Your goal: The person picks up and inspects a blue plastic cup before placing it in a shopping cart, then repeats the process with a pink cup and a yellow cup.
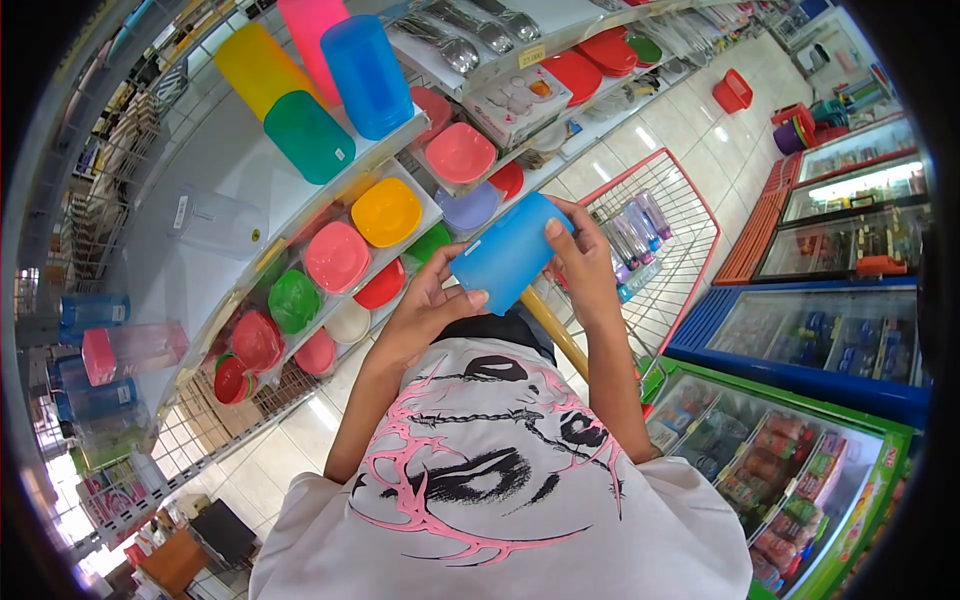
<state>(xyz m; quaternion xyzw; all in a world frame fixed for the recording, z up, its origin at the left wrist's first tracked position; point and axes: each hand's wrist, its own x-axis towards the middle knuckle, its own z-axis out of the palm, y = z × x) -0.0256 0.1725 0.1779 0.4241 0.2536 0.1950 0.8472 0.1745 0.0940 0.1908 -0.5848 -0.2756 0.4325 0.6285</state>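
Note:
A blue plastic cup [508, 250] lies sideways between my two hands, in front of my chest. My left hand [432, 300] is closed on its lower left end, near a small white label. The right hand [582, 250] grips the upper right end, thumb along the side. Left of it, on the shelf [200, 300], are stacks of tall cups: a blue stack [367, 78], a green stack [308, 137], a yellow stack [262, 75] and a pink stack [315, 40]. A clear cup [218, 217] lies apart from them.
Several coloured bowls [386, 212] sit on lower shelves. A shopping cart [700, 270] with bottles [632, 235] in it stands beyond my right hand. Freezers [790, 340] line the right side. A red basket [733, 91] is on the tiled floor [680, 130].

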